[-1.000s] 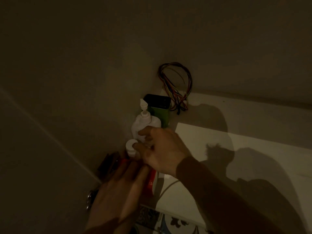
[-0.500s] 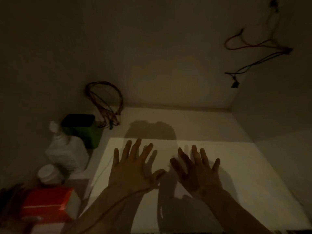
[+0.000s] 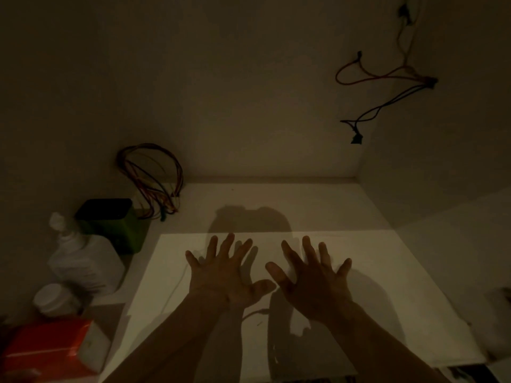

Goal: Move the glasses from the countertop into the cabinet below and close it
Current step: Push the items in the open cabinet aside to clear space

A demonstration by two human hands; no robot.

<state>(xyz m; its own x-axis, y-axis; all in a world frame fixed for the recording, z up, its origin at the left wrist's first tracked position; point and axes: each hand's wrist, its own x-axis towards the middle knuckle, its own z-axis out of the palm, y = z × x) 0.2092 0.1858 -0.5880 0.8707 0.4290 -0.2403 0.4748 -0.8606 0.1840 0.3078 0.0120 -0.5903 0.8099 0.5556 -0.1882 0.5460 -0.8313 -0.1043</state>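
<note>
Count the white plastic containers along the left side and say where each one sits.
2. A large white bottle stands in front of the green box; a small white jar sits nearer the camera, behind the red pack. Dim light may hide others.

Bottle, jar, box along left wall; container behind bottle; wire bundle behind container.

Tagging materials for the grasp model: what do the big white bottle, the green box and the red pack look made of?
White bottle: probably matte opaque plastic, with a moulded shoulder and nozzle cap and no glint.
Green box: rigid with crisp edges and a dark lid, so maybe tin or hard plastic; the light is too dim to tell.
Red pack: looks like glossy film or coated card, given its faint sheen and soft corners.
</note>
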